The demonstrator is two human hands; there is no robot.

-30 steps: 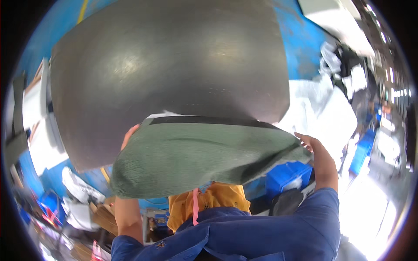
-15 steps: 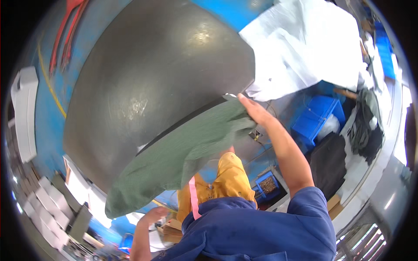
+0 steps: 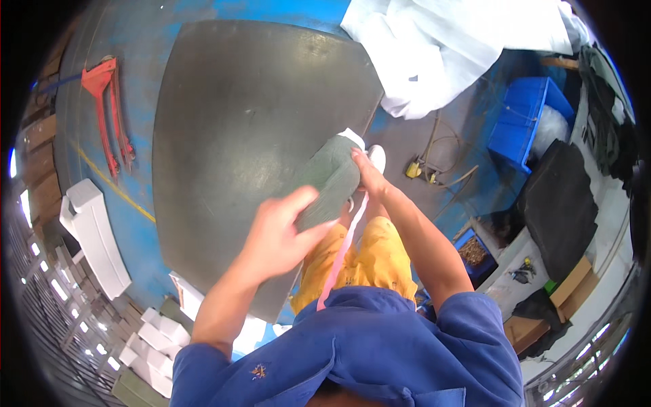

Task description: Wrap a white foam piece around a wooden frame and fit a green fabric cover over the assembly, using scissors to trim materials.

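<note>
— Head view first: where are the hands?

— Both come up from the lower edge, blue sleeves pushed to the elbows. The left hand point(image 3: 285, 227) is raised in front of the chest, wrist bent, palm turned away from the camera, its fingers closed on the near end of a green cloth point(image 3: 330, 178).

— And the right?

— The right arm runs straighter, up and left across the yellow trousers point(image 3: 369, 254). The right hand point(image 3: 366, 175) is at the far end of the same cloth, fingers pinched on its upper edge near a white corner point(image 3: 352, 138) of it.

— So the cloth hangs between them?

— Held between them, bunched into a narrow bundle, slanting from lower left to upper right. It lies over the right edge of a big dark grey sheet point(image 3: 251, 136) that covers the blue floor point(image 3: 115, 88).

— Is it touching the sheet?

— Cannot tell from above.

— Anything near the hands?

— A pink strap point(image 3: 344, 251) hangs down from just below the cloth, across the trousers. A white shoe point(image 3: 377, 157) shows just beside the right hand.

— Around that?

— White fabric point(image 3: 441, 61) is heaped at the top, touching the sheet's far corner. A blue crate point(image 3: 525, 119) stands to the right, a black block point(image 3: 559, 203) below it, and cables point(image 3: 441, 169) lie between crate and sheet. At left, a red tool point(image 3: 108, 108) lies on the floor and white foam pieces point(image 3: 95, 230) sit lower down.
</note>
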